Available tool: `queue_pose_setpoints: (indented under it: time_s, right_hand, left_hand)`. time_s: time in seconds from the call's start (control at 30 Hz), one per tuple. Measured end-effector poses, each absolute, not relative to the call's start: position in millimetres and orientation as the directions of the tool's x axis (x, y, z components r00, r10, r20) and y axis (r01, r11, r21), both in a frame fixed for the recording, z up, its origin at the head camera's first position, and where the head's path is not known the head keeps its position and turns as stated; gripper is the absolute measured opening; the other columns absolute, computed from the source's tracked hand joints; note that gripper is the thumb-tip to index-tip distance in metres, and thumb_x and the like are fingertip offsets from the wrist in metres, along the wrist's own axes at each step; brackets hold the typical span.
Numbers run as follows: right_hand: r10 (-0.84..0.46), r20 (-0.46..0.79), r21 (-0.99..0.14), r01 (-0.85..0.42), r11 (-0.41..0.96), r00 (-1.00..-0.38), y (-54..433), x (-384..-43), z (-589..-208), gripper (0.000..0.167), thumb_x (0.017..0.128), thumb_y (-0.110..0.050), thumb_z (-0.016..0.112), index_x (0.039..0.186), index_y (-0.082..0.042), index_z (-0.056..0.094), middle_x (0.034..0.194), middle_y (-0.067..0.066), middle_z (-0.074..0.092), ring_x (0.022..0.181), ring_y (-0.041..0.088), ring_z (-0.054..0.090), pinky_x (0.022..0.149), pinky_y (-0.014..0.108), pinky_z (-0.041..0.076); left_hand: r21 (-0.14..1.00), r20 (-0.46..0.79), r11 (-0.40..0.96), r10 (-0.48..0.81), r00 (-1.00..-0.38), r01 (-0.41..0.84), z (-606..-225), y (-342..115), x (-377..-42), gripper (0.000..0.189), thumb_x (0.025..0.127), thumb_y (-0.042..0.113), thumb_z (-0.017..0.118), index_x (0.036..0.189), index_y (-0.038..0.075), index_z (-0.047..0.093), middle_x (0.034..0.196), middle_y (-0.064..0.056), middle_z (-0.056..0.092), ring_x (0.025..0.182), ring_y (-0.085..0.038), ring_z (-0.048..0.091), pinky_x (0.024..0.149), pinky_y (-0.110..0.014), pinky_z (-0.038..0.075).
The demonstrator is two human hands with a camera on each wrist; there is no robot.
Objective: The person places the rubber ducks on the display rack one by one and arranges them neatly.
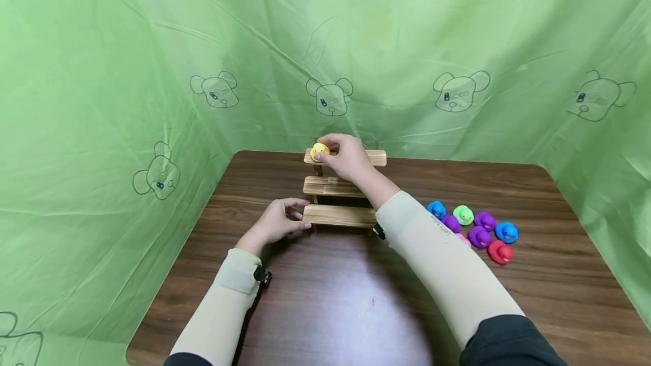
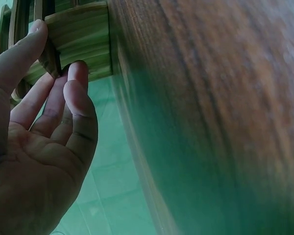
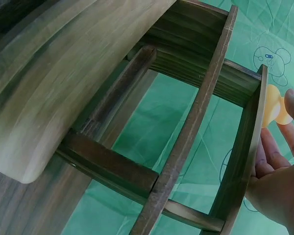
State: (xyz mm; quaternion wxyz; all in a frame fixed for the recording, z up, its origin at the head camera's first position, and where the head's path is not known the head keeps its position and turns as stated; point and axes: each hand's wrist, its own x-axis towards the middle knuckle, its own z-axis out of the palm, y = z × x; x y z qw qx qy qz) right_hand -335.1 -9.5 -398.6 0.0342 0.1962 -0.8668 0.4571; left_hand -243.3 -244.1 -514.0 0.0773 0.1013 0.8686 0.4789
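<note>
A three-step wooden display stand stands towards the back of the table. On the left end of its top step sits a small yellow rubber duck, which my right hand pinches between thumb and fingers. The right wrist view shows the duck at the top step's edge, partly hidden by that step. My left hand holds the left end of the bottom step, thumb in front and fingers behind. In the left wrist view its fingertips lie against the stand's wood.
Several rubber ducks lie loose on the right of the brown wooden table, among them a green duck, a red duck and a blue duck. My right forearm partly covers a pink one. A green sheet hangs behind the table.
</note>
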Motion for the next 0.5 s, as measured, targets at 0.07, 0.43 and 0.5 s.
queue_pose_setpoints:
  time_s: [0.07, 0.43, 0.5]
  right_hand:
    - [-0.307, 0.238, -0.782, -0.37, 0.503, -0.921, -9.4, -334.9, -398.2, 0.034, 0.094, -0.031, 0.083, 0.125, -0.019, 0.075, 0.112, -0.002, 0.075, 0.103, 0.014, 0.068, 0.09, 0.036, 0.057]
    - [-0.318, 0.26, -0.775, -0.394, 0.494, -0.912, -7.8, -335.3, -400.8, 0.035, 0.091, -0.031, 0.085, 0.123, -0.019, 0.075, 0.11, -0.001, 0.075, 0.107, 0.025, 0.07, 0.092, 0.038, 0.055]
    - [-0.317, 0.262, -0.775, -0.394, 0.493, -0.912, -7.6, -335.3, -401.0, 0.035, 0.091, -0.032, 0.086, 0.123, -0.019, 0.075, 0.11, -0.002, 0.075, 0.107, 0.025, 0.069, 0.092, 0.038, 0.055]
  left_hand:
    - [0.848, -0.036, 0.519, 0.251, -0.967, 0.103, -513.9, -243.7, -243.8, 0.053, 0.08, 0.017, 0.095, 0.128, 0.013, 0.073, 0.102, -0.002, 0.075, 0.096, -0.02, 0.071, 0.065, -0.033, 0.061]
    - [0.843, -0.032, 0.526, 0.259, -0.965, 0.112, -513.4, -243.7, -243.7, 0.053, 0.08, 0.017, 0.095, 0.128, 0.012, 0.073, 0.099, -0.002, 0.076, 0.094, -0.019, 0.071, 0.065, -0.032, 0.061]
    - [0.846, -0.034, 0.522, 0.259, -0.965, 0.11, -513.1, -243.8, -243.6, 0.053, 0.08, 0.016, 0.095, 0.128, 0.012, 0.073, 0.098, -0.003, 0.076, 0.094, -0.019, 0.071, 0.064, -0.033, 0.061]
